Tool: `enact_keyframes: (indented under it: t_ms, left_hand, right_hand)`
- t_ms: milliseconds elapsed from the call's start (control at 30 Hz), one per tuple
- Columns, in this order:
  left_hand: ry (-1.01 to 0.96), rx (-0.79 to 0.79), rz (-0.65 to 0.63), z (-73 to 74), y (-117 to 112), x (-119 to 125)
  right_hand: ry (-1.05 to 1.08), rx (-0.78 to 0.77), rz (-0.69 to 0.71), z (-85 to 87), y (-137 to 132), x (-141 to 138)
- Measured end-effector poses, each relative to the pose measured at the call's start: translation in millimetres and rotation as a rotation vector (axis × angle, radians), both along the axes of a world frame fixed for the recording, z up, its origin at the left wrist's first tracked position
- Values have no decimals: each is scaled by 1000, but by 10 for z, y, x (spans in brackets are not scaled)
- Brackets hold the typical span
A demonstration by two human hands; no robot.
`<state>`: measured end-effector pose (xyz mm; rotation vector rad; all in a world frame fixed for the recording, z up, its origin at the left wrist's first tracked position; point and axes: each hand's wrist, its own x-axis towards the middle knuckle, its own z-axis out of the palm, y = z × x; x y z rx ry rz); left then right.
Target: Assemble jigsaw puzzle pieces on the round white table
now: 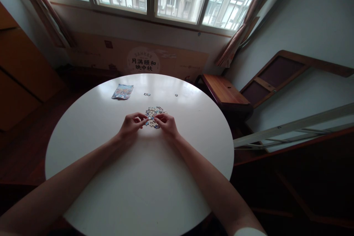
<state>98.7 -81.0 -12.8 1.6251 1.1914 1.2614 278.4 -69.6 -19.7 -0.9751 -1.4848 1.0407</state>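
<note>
A heap of small jigsaw puzzle pieces (156, 111) lies on the white round table (143, 177). At the heap's left edge is my left hand (134, 122), thumb and forefinger pinched together at the pieces. My right hand (167, 123) is at the right side, its fingertips also closed in a pinch over the heap. What sits in either pinch is too small to make out. Behind the heap lie a few joined puzzle pieces (147, 94) and, farther right, a separate puzzle piece (176, 95). A colourful printed packet (122, 91) rests at the back left.
Beyond the table's right edge stands a wooden-topped stool or small desk (225, 88). A folded wooden chair-like frame (273, 77) leans on the right wall, with a metal ladder-like rail (298, 127) below. A printed banner (166, 53) hangs under the windows.
</note>
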Motion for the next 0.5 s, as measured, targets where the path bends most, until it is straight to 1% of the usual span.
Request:
enact_keyframes:
  t_ms: [333, 500]
  left_hand:
    - [13, 38, 10, 26, -19, 21]
    - [28, 50, 13, 39, -21, 18]
  right_hand:
    - [-10, 6, -38, -8, 24, 11]
    - [3, 6, -30, -30, 26, 5]
